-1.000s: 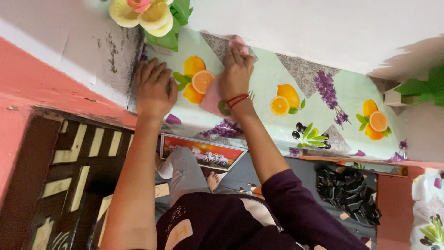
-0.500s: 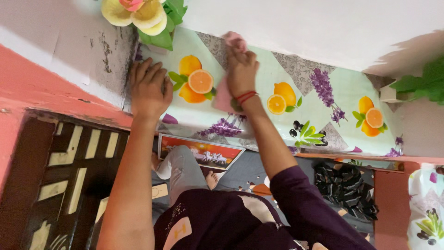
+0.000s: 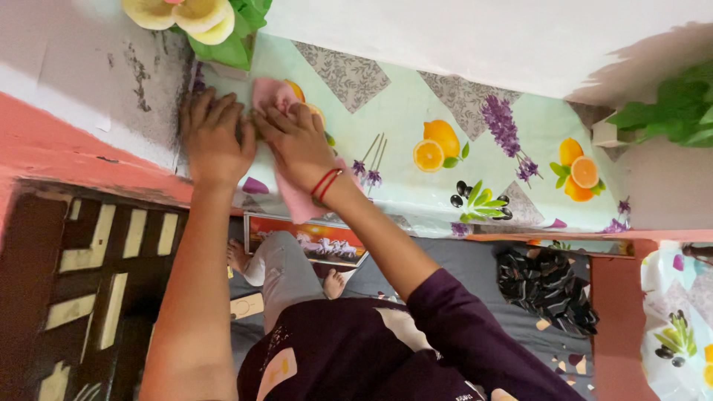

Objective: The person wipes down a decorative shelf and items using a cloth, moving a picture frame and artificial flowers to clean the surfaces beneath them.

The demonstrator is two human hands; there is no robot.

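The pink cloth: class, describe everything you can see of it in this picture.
The pink cloth looks soft and thin, plain pink, crumpled. It lies on the fruit-patterned shelf cover, pressed flat under the right hand. One end pokes out beyond the fingers; the other hangs over the shelf's front edge. The left hand rests beside it.

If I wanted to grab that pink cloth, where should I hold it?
Probably by the loose corner of the soft pink cloth that hangs over the front edge of the shelf with the fruit-printed plastic cover, coming from the front. That end droops free, while the right hand presses the rest flat and the left hand lies flat beside it.
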